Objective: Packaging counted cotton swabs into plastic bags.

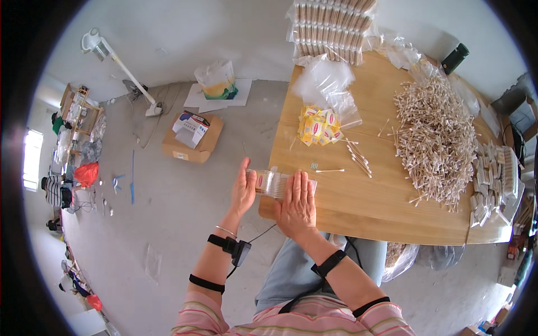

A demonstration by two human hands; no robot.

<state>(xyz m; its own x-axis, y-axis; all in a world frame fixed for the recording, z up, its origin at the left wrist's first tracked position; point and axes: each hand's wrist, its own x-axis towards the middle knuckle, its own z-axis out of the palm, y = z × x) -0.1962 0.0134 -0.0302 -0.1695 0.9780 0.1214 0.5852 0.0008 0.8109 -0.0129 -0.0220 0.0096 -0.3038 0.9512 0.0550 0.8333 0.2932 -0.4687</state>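
The person wore a pink top (pixel 319 313) striped in pale and greenish tones, with sleeves (pixel 197 316) of the same cloth, and light blue trousers (pixel 283 271). A slim, pale bangle (pixel 225 230) circled the left forearm (pixel 214 266); just nearer sat a black strap (pixel 217 241) carrying a boxy black module (pixel 241 253) (any markings too small to read), trailing dark cable (pixel 231 273). Another black band (pixel 206 284) lay near the left sleeve. The right forearm (pixel 348 280) bore two black bands, a farther one (pixel 329 263) and a nearer one (pixel 371 306) beside the sleeve.
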